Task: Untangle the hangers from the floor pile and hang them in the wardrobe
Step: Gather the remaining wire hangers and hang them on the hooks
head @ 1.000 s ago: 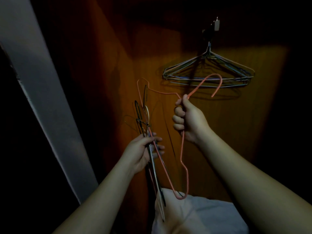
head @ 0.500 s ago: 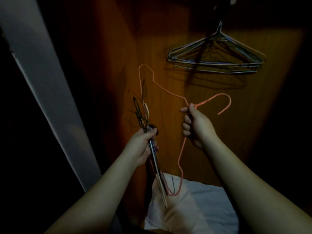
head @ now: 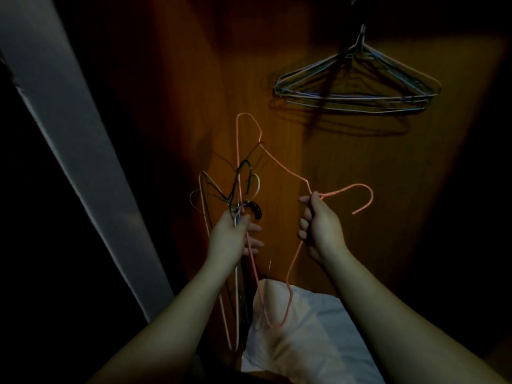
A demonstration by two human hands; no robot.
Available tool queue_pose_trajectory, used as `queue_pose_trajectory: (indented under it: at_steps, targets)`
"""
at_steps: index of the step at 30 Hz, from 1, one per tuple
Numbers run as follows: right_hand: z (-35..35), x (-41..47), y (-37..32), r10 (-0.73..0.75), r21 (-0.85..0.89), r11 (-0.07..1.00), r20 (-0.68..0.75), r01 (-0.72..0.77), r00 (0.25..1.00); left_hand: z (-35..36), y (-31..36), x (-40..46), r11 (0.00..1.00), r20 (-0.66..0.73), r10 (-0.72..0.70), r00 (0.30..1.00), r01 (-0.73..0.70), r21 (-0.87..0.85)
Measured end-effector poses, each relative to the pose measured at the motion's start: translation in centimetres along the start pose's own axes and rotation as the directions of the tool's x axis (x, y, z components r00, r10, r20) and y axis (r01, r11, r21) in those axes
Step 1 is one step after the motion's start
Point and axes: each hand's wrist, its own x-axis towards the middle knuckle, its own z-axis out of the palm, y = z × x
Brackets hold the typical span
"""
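2 hands: left hand [head: 231,239] grasps hanger bundle [head: 238,195]; right hand [head: 320,231] grasps pink hanger [head: 279,164] neck; more hangers [head: 357,90] hung.

we've got the pink hanger [head: 279,164] pinched at its neck in our right hand [head: 318,228], our left hand [head: 232,236] gripping a tangled bunch of hangers [head: 238,187], more hung hangers [head: 357,90] up on the wooden wardrobe wall [head: 360,167].

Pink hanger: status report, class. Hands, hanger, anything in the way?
Right hand grips pink hanger below its hook. Left hand holds bundle of other hangers. Pink hanger's frame crosses the bundle; whether free, cannot tell. Hung hangers above right.
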Motion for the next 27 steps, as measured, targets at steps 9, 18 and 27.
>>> queue_pose_trajectory:
  at_steps: [9,18,27]
  targets:
    - [-2.8,2.1,-2.0,-0.005,-0.012,1.000,-0.077,0.004,0.997,-3.9,-0.7,0.8,0.981,0.118,-0.109,0.987,0.126,-0.145]
    - [-4.1,4.1,-3.1,0.089,-0.170,0.979,-0.147,-0.114,0.985,-4.3,-1.1,0.7,0.930,0.186,-0.154,0.970,0.206,-0.305]
    - [-2.3,3.9,-6.6,0.148,-0.308,0.941,0.004,-0.140,0.989,-0.7,-0.9,-0.6,0.890,0.256,-0.172,0.951,0.262,-0.373]
